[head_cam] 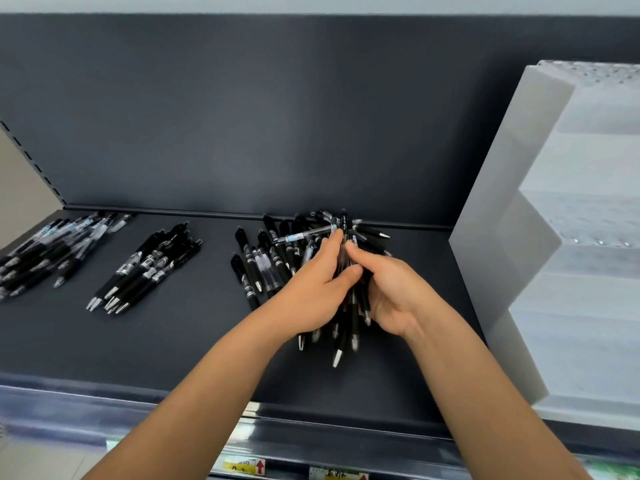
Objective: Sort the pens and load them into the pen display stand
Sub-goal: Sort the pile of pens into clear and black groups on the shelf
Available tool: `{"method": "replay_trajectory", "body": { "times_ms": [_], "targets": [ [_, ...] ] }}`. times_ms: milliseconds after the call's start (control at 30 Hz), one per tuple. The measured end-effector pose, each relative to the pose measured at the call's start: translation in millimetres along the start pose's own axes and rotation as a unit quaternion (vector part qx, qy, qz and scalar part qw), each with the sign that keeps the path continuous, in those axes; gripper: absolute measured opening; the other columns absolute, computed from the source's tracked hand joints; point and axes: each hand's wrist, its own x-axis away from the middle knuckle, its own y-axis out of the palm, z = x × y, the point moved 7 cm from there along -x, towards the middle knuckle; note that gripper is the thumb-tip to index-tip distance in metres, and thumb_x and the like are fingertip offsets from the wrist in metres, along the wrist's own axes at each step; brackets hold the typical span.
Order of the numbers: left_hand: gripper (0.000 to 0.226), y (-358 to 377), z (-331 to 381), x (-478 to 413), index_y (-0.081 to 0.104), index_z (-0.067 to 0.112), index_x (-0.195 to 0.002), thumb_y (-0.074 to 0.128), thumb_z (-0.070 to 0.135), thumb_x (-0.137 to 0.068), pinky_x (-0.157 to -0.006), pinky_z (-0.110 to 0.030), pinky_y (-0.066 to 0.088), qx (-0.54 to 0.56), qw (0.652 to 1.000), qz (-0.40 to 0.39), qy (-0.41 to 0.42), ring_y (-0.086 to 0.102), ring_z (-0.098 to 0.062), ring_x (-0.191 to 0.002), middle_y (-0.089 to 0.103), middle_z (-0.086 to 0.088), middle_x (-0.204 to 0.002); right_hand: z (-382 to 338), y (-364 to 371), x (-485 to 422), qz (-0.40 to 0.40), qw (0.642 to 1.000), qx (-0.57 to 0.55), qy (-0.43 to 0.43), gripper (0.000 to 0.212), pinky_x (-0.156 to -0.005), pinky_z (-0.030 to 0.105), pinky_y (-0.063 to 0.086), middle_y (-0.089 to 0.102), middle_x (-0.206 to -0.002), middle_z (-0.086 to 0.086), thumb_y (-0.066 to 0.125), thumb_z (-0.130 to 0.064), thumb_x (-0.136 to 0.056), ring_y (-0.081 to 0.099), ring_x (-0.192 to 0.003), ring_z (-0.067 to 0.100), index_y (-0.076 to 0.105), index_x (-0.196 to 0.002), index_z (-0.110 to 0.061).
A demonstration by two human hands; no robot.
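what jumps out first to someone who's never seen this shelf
The left hand and right hand meet at centre right of the dark shelf, gripping a bundle of black pens. A far-left pile and a middle pile lie apart from a loose heap just behind the hands. A tall white stepped display stand fills the right edge.

Dark grey shelf (194, 341): mixed pen pile (52, 247) at ten o'clock; row of black pens (145, 268) at nine; heap of black pens (273, 258) centre; translucent pen display stand (502, 237) at three.
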Motion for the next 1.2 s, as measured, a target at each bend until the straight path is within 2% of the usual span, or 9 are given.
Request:
{"method": "replay_trajectory", "body": {
  "times_ms": [167, 267, 433, 533, 633, 700, 767, 900, 1200],
  "targets": [
    [0.051, -3, -13, -1, 0.031, 0.024, -0.145, 0.047, 0.010, -0.099, -0.100, -0.011, 0.035, 0.125, 0.991, 0.024, -0.033, 0.046, 0.021, -0.108, 0.048, 0.033, -0.121, 2, -1, 8, -0.025, 0.999, -0.022, 0.033, 0.032, -0.053, 0.030, 0.056, 0.068, -0.087, 0.013, 0.056, -0.020, -0.095, 0.069, -0.064, 0.019, 0.064, -0.117, 0.002],
    [0.035, -1, -11, 3, 0.038, 0.028, -0.129, 0.045, 0.011, -0.100, -0.071, -0.010, 0.050, 0.173, 0.984, 0.030, -0.036, 0.059, 0.018, -0.070, 0.062, 0.031, -0.079, 3, 1, 11, -0.038, 0.998, -0.041, 0.029, 0.029, -0.046, 0.027, 0.053, 0.065, -0.080, 0.012, 0.055, -0.014, -0.095, 0.066, -0.057, 0.016, 0.060, -0.117, 0.004],
    [0.062, 1, -6, 10, 0.014, 0.031, -0.152, 0.047, 0.034, -0.099, -0.047, -0.018, 0.045, 0.220, 0.970, 0.061, -0.082, 0.054, 0.003, -0.046, 0.063, 0.009, -0.097, -1, 14, 16, -0.068, 0.998, 0.001, -0.005, 0.038, -0.048, 0.030, 0.054, 0.070, -0.070, 0.006, 0.055, -0.011, -0.095, 0.065, -0.057, 0.017, 0.045, -0.129, -0.025],
    [0.053, -6, -3, 12, 0.027, 0.035, -0.147, 0.047, 0.040, -0.098, -0.038, -0.016, 0.040, 0.248, 0.958, 0.105, -0.100, 0.054, 0.001, -0.042, 0.063, 0.001, -0.102, -7, 26, 17, -0.093, 0.994, 0.029, -0.044, 0.048, -0.051, 0.031, 0.054, 0.074, -0.087, 0.009, 0.053, -0.013, -0.096, 0.066, -0.063, 0.020, 0.043, -0.128, -0.047],
    [0.036, -16, -6, 18, 0.055, 0.032, -0.130, 0.045, 0.045, -0.098, -0.038, -0.016, 0.041, 0.318, 0.931, 0.130, -0.121, 0.056, -0.001, -0.043, 0.063, 0.002, -0.074, -10, 37, 20, -0.140, 0.988, 0.024, -0.053, 0.043, -0.057, 0.036, 0.057, 0.068, -0.095, 0.013, 0.051, -0.013, -0.098, 0.067, -0.070, 0.022, 0.052, -0.123, -0.047],
    [0.038, -22, -9, 22, 0.063, 0.026, -0.121, 0.041, 0.046, -0.098, -0.048, -0.025, 0.051, 0.372, 0.913, 0.109, -0.129, 0.066, -0.011, -0.062, 0.072, -0.005, -0.087, -9, 45, 20, -0.168, 0.984, 0.029, -0.055, 0.043, -0.063, 0.041, 0.058, 0.066, -0.097, 0.012, 0.050, -0.011, -0.098, 0.069, -0.074, 0.023, 0.055, -0.120, -0.047],
    [0.037, -33, -10, 25, 0.063, 0.023, -0.121, 0.037, 0.034, -0.098, -0.051, -0.030, 0.052, 0.400, 0.904, 0.097, -0.114, 0.065, -0.015, -0.067, 0.071, -0.008, -0.096, -9, 55, 18, -0.188, 0.980, 0.030, -0.056, 0.043, -0.068, 0.044, 0.057, 0.066, -0.098, 0.011, 0.051, -0.010, -0.097, 0.069, -0.077, 0.023, 0.057, -0.118, -0.048],
    [0.044, -61, -17, 35, 0.068, 0.024, -0.113, 0.037, 0.009, -0.085, -0.039, -0.021, 0.038, 0.370, 0.914, 0.134, -0.096, 0.045, -0.009, -0.048, 0.060, 0.001, -0.075, -5, 84, 11, -0.206, 0.977, 0.017, -0.053, 0.045, -0.064, 0.042, 0.057, 0.065, -0.104, 0.011, 0.051, -0.006, -0.096, 0.069, -0.075, 0.022, 0.061, -0.114, -0.046],
    [0.041, -102, -49, 45, 0.068, 0.014, -0.110, 0.042, 0.002, -0.079, -0.045, -0.023, 0.034, 0.324, 0.933, 0.123, -0.097, 0.044, -0.011, -0.054, 0.054, -0.006, -0.082, 19, 127, -2, -0.163, 0.986, 0.002, -0.038, 0.042, -0.055, 0.035, 0.056, 0.064, -0.102, 0.016, 0.050, -0.006, -0.097, 0.066, -0.069, 0.024, 0.060, -0.116, -0.042]
  ]
}}
